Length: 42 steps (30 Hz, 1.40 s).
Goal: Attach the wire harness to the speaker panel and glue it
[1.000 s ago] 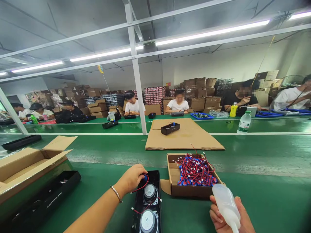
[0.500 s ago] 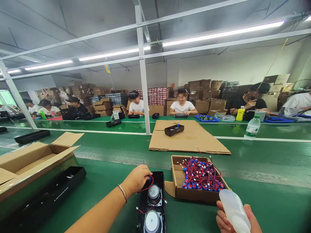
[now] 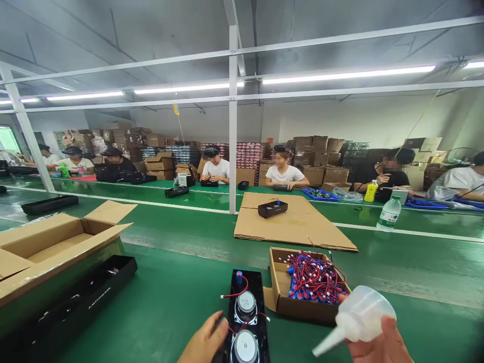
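Belt (image 3: 170, 302): L hand (image 3: 206, 345) pulled back.

An open cardboard carton (image 3: 56, 242) stands at left with a long black housing (image 3: 94, 297) just beside it. A flattened cardboard sheet (image 3: 295, 227) carries a small black unit (image 3: 273, 208). A water bottle (image 3: 388, 213) stands beyond. Seated workers (image 3: 283, 171) line the far bench.

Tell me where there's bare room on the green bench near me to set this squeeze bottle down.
Bare green lies between the black speaker housing and the long black case at left, and right of the cardboard tray of wired parts. It is crowded between housing and tray, where the right hand holds the squeeze bottle.
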### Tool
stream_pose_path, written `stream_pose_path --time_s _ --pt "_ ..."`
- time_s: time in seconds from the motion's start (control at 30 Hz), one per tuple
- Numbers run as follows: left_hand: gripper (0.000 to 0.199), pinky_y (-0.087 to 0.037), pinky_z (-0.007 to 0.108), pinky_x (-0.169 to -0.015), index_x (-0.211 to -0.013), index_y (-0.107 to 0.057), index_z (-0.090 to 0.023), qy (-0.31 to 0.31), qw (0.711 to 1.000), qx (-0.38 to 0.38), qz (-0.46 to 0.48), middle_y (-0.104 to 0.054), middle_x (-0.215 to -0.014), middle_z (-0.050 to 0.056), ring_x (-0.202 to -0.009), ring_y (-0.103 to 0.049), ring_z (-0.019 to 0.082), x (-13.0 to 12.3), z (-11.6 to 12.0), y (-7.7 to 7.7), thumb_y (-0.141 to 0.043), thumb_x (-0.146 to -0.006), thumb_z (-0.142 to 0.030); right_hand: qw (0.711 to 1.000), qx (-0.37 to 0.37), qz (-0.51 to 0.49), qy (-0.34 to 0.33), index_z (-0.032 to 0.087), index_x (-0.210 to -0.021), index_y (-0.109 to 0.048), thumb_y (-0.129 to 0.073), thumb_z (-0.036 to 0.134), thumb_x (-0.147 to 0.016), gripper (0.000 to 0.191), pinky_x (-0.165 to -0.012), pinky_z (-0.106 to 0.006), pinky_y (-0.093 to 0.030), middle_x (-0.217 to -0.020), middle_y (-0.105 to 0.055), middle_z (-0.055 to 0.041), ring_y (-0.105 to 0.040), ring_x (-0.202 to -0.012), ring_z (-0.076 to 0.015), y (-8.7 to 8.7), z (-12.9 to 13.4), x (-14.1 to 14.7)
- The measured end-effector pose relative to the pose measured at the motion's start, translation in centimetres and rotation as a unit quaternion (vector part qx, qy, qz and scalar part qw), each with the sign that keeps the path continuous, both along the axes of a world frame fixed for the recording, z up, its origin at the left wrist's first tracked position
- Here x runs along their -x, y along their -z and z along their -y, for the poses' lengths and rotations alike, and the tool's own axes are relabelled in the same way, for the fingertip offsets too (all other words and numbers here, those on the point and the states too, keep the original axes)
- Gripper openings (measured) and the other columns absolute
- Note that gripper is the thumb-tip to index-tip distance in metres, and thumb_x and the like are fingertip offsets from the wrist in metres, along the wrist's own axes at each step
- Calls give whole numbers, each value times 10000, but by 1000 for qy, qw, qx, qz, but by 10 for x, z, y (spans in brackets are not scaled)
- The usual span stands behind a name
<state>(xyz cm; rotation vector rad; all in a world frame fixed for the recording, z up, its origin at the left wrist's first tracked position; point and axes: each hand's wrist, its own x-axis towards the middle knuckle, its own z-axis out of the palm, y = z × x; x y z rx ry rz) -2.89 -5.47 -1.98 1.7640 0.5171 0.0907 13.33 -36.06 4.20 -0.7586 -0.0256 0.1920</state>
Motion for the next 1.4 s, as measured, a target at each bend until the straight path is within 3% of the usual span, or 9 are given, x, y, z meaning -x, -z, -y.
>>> stream_pose_path --time_s 0.1,0.2,0.3,0.43,0.63,0.83,0.93,1.13,1.4 --pt "750 -394 384 -1064 -1279 -413 -160 62 997 14 38 -594 -1272 112 -1194 -533 270 2 10 -3 -696 -620 -377 993 33 111 -23 289 -1207 -528 -785 460 -649 638 -826 -278 -548 -1150 -616 -38 -570 -1038 -214 -11 -25 4" --pt "718 -414 400 -1025 -1249 -434 -154 75 997 10 18 -629 -1215 84 -1128 -571 270 -7 18 -23 -602 -552 -195 985 87 142 -36 263 -1301 -429 -808 421 -638 780 -841 -253 -519 -1134 -640 -55 -601 -1009 -196 -17 -54 9" --pt "678 -447 408 -959 -1193 -472 -144 93 993 67 29 -670 -1121 78 -1076 -595 292 -17 19 -31 -561 -524 -208 982 143 117 -22 244 -1309 -384 -872 416 -516 946 -822 -246 -519 -1073 -670 -59 -626 -965 -198 -19 -77 14" --pt "816 -426 406 -991 -1294 -352 -120 133 968 192 89 -622 -1212 113 -1123 -569 303 -27 7 -6 -627 -538 -255 974 184 129 -25 230 -1274 -393 -853 447 -534 898 -850 -276 -516 -1129 -644 -77 -614 -1006 -214 -15 -94 20" --pt "1038 -243 424 -1158 -1430 -212 -116 124 976 154 96 -467 -1397 120 -1323 -380 318 -33 -11 32 -697 -525 -269 961 201 189 -2 238 -1264 -406 -802 436 -623 779 -835 -317 -528 -1163 -611 -88 -613 -979 -226 -14 -124 39" --pt "983 -247 414 -1164 -1456 -179 -125 77 979 160 99 -466 -1406 96 -1325 -394 291 -34 -9 38 -634 -663 -485 936 243 255 -7 256 -1285 -366 -750 427 -692 727 -888 -354 -510 -1213 -580 -96 -591 -1031 -234 -12 -146 39" --pt "1052 -206 408 -1177 -1454 -121 -38 67 990 103 68 -379 -1458 125 -1367 -329 280 -31 -3 28 -544 -654 -572 889 311 334 -27 256 -1322 -305 -703 427 -746 720 -956 -408 -466 -1267 -539 -113 -560 -1096 -250 -10 -151 27" --pt "1070 -218 479 -1159 -1442 3 17 96 995 20 26 -333 -1471 162 -1356 -352 277 -25 8 0 -409 -628 -542 747 471 469 19 242 -1322 -352 -644 467 -782 653 -1003 -443 -413 -1282 -519 -97 -510 -1155 -267 -31 -164 16" --pt "1109 -117 458 -1199 -1414 20 76 122 992 -2 27 -131 -1529 167 -1425 -178 256 -24 7 -11 -332 -631 -626 664 512 545 -2 195 -1326 -362 -583 437 -823 600 -1055 -435 -388 -1344 -488 -110 -468 -1230 -250 -59 -188 12"
